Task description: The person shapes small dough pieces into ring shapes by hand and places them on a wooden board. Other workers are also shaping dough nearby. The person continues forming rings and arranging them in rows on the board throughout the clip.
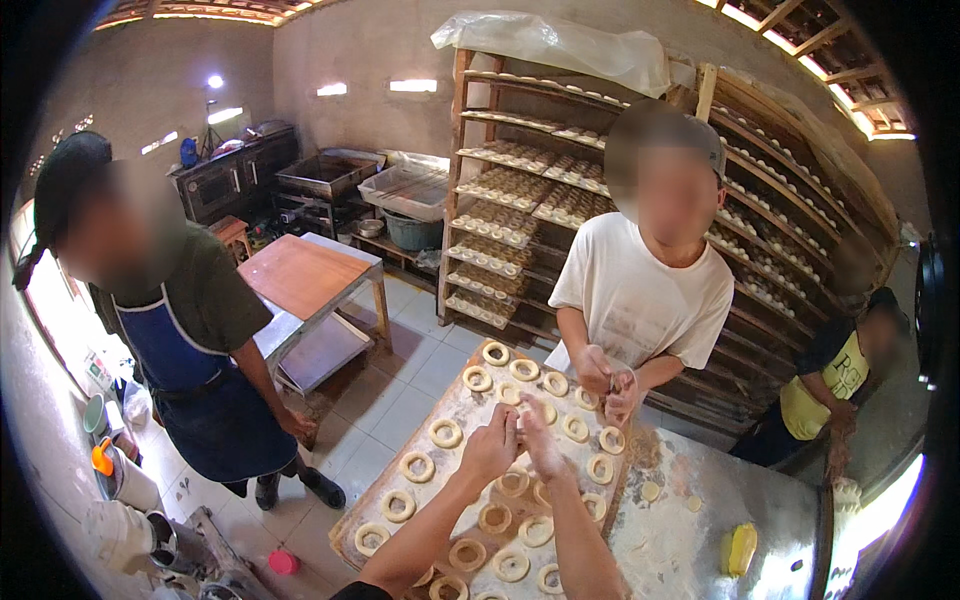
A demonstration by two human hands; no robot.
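A floured wooden board (455, 405) carries many raw dough rings, such as the dough ring (446, 433) left of my hands. Above its middle, my left hand (490, 447) is closed with the fingertips pinched together; what they hold, if anything, is hidden. My right hand (543, 447) is beside it, fingers pointing away and smeared by motion, so its grip cannot be made out. One dough ring (509, 391) lies just beyond my fingertips. Across the board, a co-worker in a white shirt holds both hands (607, 383) together over the far right edge, a ring-like piece seemingly between them.
A floury worktable (665, 535) extends right, with small dough pieces and a yellow object (740, 550). Tall racks (500, 185) of dough trays stand behind. An aproned person (190, 350) stands left near a low table (305, 272); another person (835, 385) is far right.
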